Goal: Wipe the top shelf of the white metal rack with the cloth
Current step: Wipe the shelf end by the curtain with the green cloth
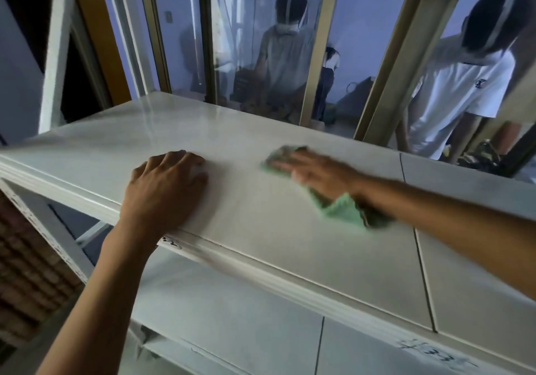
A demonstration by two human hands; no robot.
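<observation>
The white metal rack's top shelf (pixel 220 131) runs across the view from lower right to upper left. My right hand (pixel 316 171) lies flat on a green cloth (pixel 342 209), pressing it onto the middle of the shelf; hand and cloth are blurred. Part of the cloth sticks out past my fingertips and part trails under my wrist. My left hand (pixel 165 186) rests on the shelf near its front edge, fingers curled, with nothing visible in it.
A lower shelf (pixel 232 316) of the rack shows below the front edge. Behind the rack stand glass panes in tan frames (pixel 322 46); they show two people in pale shirts. A brick wall (pixel 26 273) is at lower left.
</observation>
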